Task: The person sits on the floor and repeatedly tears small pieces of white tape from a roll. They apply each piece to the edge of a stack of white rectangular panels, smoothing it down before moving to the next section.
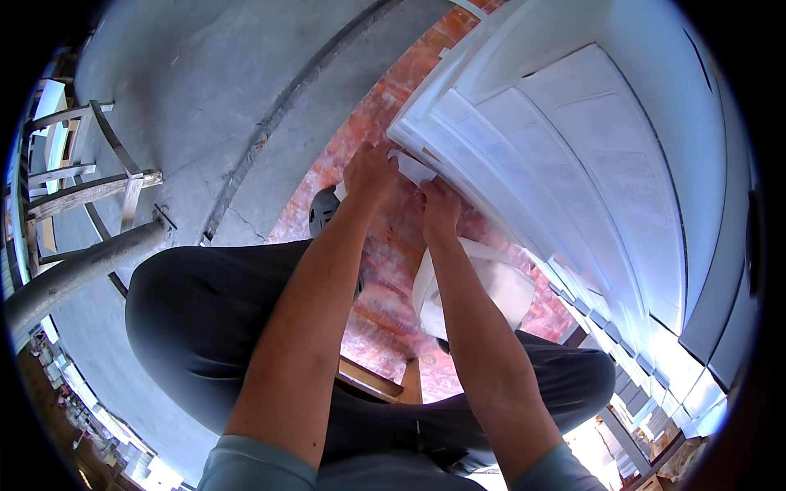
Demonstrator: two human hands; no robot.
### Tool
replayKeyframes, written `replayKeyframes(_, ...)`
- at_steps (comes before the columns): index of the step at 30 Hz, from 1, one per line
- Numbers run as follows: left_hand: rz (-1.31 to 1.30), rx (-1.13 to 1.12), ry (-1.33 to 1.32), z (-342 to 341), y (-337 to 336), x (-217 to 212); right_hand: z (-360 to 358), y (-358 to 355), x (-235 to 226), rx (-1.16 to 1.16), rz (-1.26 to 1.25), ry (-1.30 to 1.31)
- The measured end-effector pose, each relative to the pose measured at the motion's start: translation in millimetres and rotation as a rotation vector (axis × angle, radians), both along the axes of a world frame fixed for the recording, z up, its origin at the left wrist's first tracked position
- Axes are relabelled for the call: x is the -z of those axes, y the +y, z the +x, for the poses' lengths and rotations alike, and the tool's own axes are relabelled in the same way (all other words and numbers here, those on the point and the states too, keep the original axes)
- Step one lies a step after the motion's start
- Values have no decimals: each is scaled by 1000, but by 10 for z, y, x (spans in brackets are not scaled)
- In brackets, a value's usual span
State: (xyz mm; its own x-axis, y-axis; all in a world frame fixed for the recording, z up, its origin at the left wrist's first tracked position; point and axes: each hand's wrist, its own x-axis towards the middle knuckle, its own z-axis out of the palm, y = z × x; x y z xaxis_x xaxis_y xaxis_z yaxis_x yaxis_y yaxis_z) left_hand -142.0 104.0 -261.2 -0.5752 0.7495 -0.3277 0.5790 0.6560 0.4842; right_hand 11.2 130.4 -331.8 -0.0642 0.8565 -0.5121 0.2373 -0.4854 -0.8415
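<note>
A small white strip [415, 169], perhaps paper or tape, spans the gap between my hands beside the lower corner of a tall white stack of panels [565, 135]. My left hand [370, 169] is closed, its fingers pinching the strip's left end. At the strip's other end, my right hand [440, 204] is closed too, with thumb and fingertips on the strip close to the panels' edge. Clear plastic film seems to cover the panels. Some of my fingertips are hidden behind the backs of my hands.
A reddish patterned sheet [385, 254] lies under the work. A white rounded object [509, 288] rests beside my right forearm, and a grey shoe [322, 209] beside my left. Wooden framing [82, 196] and a thick pipe [90, 266] stand at left on grey concrete [205, 90].
</note>
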Motion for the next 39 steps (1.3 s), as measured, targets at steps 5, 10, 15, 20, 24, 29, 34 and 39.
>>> replayKeyframes(5,27,-34,-11,41,132,11,-69,42,-31,85,-64,102)
replayKeyframes(10,-15,-52,-2,60,191,45,-120,70,-131,113,-89,75)
replayKeyframes(15,0,-66,7,115,230,25,-133,119,-41,177,-84,57)
replayKeyframes(20,10,-158,51,159,229,149,-198,96,-64,111,70,-193)
replayKeyframes(24,-117,-280,30,136,237,42,-214,49,-397,-74,97,-354)
replayKeyframes(29,-224,-396,6,3,46,252,-253,2,-424,-402,143,-387)
replayKeyframes(34,-330,-408,-55,25,-193,375,-667,178,-645,-587,267,-182)
replayKeyframes(39,-283,-379,-61,23,-276,637,-654,306,-666,-911,366,-364)
